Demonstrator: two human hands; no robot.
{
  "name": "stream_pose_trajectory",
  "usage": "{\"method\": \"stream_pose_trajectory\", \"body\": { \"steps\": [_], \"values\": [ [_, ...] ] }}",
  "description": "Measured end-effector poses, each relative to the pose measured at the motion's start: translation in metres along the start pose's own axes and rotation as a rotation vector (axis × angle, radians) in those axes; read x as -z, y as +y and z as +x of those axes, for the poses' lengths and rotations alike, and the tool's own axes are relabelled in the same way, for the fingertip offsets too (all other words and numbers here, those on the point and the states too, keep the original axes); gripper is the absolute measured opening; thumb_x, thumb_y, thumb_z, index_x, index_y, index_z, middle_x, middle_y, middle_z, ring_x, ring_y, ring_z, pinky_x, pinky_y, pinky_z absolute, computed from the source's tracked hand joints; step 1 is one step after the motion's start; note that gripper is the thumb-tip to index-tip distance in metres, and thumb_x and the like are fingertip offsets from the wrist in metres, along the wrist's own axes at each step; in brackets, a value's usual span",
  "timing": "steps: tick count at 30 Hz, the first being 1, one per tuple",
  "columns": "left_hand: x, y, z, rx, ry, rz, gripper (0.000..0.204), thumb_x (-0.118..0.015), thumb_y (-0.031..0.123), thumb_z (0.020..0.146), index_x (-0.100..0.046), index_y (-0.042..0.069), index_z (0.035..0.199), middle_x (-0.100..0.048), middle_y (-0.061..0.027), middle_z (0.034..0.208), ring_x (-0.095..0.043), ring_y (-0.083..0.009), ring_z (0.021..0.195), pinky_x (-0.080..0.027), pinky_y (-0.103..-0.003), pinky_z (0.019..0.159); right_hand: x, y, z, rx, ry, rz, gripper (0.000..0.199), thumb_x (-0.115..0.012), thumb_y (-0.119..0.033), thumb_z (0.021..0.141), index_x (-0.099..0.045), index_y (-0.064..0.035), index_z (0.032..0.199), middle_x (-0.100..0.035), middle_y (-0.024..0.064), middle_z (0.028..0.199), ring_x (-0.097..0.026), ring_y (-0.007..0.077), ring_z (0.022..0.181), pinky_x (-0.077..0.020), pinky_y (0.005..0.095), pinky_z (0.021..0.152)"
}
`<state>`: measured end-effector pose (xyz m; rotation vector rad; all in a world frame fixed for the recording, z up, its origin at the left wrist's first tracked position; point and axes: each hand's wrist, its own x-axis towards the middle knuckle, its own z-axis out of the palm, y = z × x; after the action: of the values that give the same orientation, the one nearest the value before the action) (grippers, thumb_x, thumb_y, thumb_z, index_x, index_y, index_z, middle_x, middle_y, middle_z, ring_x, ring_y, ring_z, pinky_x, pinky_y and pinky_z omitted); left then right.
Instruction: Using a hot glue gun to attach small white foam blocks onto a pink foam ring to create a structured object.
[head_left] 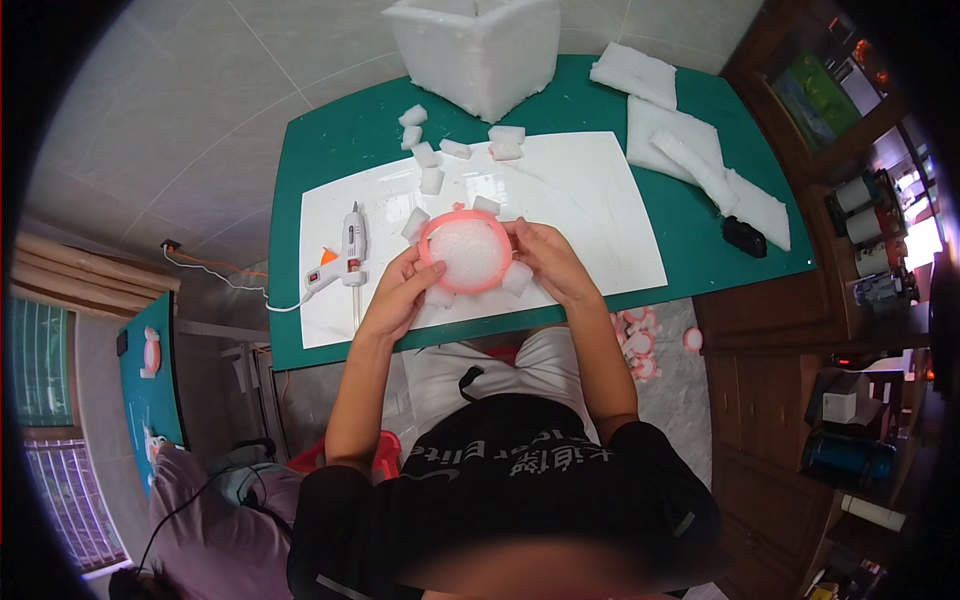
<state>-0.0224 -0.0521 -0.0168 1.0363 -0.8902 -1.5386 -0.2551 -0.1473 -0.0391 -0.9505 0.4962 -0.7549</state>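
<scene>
A round white foam disc (468, 256) with a pink ring around its edge is between my two hands. Several small white foam blocks stick out around its rim. My left hand (398, 290) grips the left side, its thumb over the pink ring. My right hand (545, 258) holds the right side, beside a foam block (517, 278) at the lower right. To the left of my left hand, a white glue gun (352, 250) with an orange trigger rests on a white board (590, 210), its nozzle toward the far side.
Loose foam blocks (431, 181) lie beyond the disc. A large foam box (480, 62) stands at the back of the green table (290, 200). Foam slabs (672, 136) and a black object (744, 237) lie to the right. Pink-edged pieces (640, 345) sit on the floor. Another person (215, 520) is at lower left.
</scene>
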Motion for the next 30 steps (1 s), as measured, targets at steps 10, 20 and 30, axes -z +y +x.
{"method": "stream_pose_trajectory", "body": {
  "steps": [10,20,30],
  "values": [
    [-0.005,-0.002,0.006,-0.022,0.094,0.006,0.043,-0.061,0.014,0.099,-0.051,-0.004,0.136,-0.067,-0.0078,0.115,-0.064,-0.0105,0.098,-0.052,-0.026,0.084,0.006,0.012,-0.005,-0.008,0.054,-0.015,0.057,-0.044,-0.044,0.108,-0.061,0.0062,0.129,-0.068,0.0116,0.117,-0.062,0.016,0.104,-0.0485,0.0299,0.092],
    [0.001,0.001,0.014,0.007,0.117,-0.003,0.043,-0.061,0.01,0.098,-0.051,-0.003,0.138,-0.068,-0.0069,0.117,-0.064,-0.0097,0.102,-0.051,-0.025,0.088,0.012,0.024,-0.008,0.026,0.054,-0.116,0.051,-0.046,-0.038,0.109,-0.061,0.0049,0.132,-0.067,0.0106,0.119,-0.062,0.0163,0.107,-0.0483,0.0309,0.096],
    [0.011,-0.006,0.015,0.034,0.118,0.007,0.054,-0.069,0.007,0.09,-0.051,0.0,0.14,-0.068,-0.0075,0.118,-0.065,-0.0142,0.105,-0.051,-0.028,0.093,0.002,0.021,-0.01,0.053,0.137,-0.228,0.052,-0.044,-0.037,0.109,-0.062,0.0077,0.128,-0.068,0.012,0.116,-0.065,0.0166,0.102,-0.0506,0.0308,0.096]
  ]
}}
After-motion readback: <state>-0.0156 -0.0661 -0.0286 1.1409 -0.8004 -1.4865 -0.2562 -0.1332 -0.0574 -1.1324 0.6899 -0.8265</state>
